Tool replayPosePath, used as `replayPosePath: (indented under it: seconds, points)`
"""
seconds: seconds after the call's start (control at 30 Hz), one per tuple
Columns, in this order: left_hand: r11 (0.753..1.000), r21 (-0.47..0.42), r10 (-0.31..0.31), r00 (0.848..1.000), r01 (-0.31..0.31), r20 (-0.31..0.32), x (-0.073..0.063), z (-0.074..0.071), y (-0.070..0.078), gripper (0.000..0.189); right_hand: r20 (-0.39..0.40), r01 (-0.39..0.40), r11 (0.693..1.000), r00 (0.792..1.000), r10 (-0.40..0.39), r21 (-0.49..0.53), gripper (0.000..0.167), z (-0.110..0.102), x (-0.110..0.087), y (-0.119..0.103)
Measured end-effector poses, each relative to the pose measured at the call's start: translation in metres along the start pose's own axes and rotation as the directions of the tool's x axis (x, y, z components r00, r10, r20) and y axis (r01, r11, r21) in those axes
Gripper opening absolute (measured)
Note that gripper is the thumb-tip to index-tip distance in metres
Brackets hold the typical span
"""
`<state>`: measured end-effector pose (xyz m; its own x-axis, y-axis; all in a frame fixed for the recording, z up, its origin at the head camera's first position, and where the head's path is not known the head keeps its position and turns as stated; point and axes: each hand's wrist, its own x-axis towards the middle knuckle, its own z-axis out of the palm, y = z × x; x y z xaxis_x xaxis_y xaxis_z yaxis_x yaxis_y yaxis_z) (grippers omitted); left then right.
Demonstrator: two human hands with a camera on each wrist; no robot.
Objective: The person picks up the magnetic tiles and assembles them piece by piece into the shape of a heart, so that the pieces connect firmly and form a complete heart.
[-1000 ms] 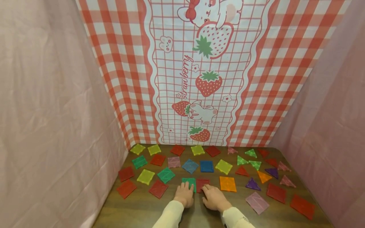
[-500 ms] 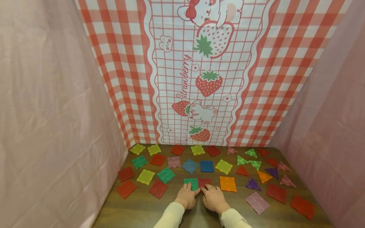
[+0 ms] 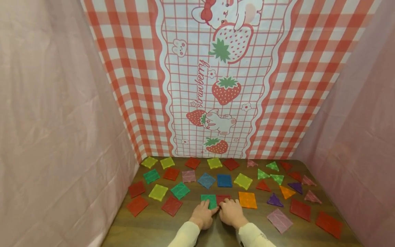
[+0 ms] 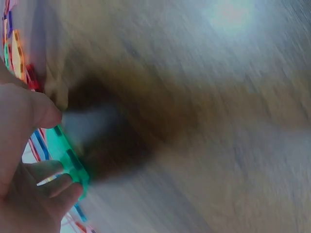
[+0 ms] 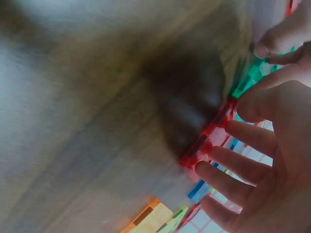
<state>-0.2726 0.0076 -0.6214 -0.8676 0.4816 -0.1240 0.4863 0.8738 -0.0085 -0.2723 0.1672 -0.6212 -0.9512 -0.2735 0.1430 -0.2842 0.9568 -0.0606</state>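
Note:
Near the front middle of the table, a green square magnetic tile (image 3: 208,198) lies side by side with a red square magnetic tile (image 3: 223,198). My left hand (image 3: 201,215) rests its fingertips on the green tile, thumb reaching across toward the seam. The fingers of my right hand (image 3: 232,213) lie over the red tile and hide its near part. In the left wrist view, fingers rest at the green tile's (image 4: 60,145) edge with the thumb apart. Seen from the right wrist, spread fingers touch the red tile (image 5: 214,136), whose end meets the green one.
An orange square tile (image 3: 247,200) lies just right of my right hand. Behind are blue (image 3: 224,180), yellow (image 3: 243,180) and other squares, with several triangles, including a purple one (image 3: 275,200), on the right. A checked strawberry cloth (image 3: 216,103) hangs at the back.
The green and red tiles have shifted slightly right together with both hands. My left thumb has moved out toward the right hand, and the right fingers now cover the red tile's near side.

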Motion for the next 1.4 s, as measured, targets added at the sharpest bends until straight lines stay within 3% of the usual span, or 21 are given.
replayPosePath:
  seconds: [0.13, 0.33, 0.5, 0.7, 0.83, 1.1, 1.4]
  points:
    - [1.000, 0.017, 0.004, 1.000, -0.004, 0.002, 0.001, -0.001, 0.001, 0.054, 0.010, -0.031, 0.998, 0.999, 0.031, 0.053, 0.034, -0.001, 0.019, 0.007]
    - [1.000, 0.024, -0.003, 1.000, 0.003, 0.021, 0.000, -0.002, 0.002, 0.056, 0.136, -0.109, 0.984, 0.987, 0.090, 0.139, 0.053, -0.005, 0.050, 0.028]
    - [1.000, 0.020, 0.008, 0.999, -0.009, 0.034, -0.003, 0.000, 0.004, 0.058, 0.253, -0.165, 0.968, 0.961, 0.114, 0.191, 0.057, -0.012, 0.057, 0.038]
    - [1.000, 0.017, 0.003, 1.000, -0.004, 0.007, -0.001, 0.000, 0.006, 0.059, 0.284, -0.145, 0.966, 0.955, 0.081, 0.212, 0.065, -0.009, 0.057, 0.040]
    - [1.000, 0.008, 0.002, 1.000, -0.002, 0.013, 0.001, 0.002, 0.004, 0.059, 0.277, -0.138, 0.970, 0.957, 0.079, 0.201, 0.068, 0.001, 0.058, 0.038]
    - [1.000, 0.013, 0.007, 1.000, -0.007, -0.009, 0.001, 0.005, 0.005, 0.060, 0.182, -0.062, 0.994, 0.982, 0.046, 0.086, 0.065, 0.006, 0.048, 0.032]
    - [1.000, -0.016, 0.005, 1.000, -0.005, 0.004, 0.001, -0.001, 0.005, 0.059, 0.164, -0.032, 0.979, 0.986, -0.001, 0.199, 0.054, 0.003, 0.033, 0.033]
